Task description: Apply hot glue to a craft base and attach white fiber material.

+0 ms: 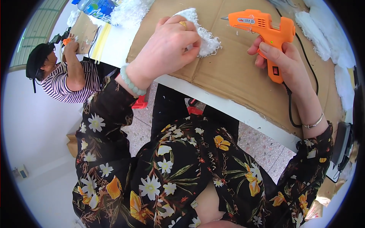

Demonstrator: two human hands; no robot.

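Note:
An orange hot glue gun (272, 38) is in my right hand (283, 60), with fingers wrapped round its handle and its nozzle pointing left. A small green light shows on its side, and a black cord runs from the handle's base. My left hand (171, 45) pinches the edge of a fluffy white piece of fabric (207, 40) on the cardboard. Part of the fabric is hidden behind my fingers. The nozzle is apart from the fabric, to its right.
A brown cardboard sheet (228, 81) covers the white table (251, 117). White fluffy material (315, 34) lies along the right, more (131, 11) at the far left. Yellowish glue sticks (102, 41) lie beside a blue-labelled bottle (97, 8). Another person (64, 72) works at the left.

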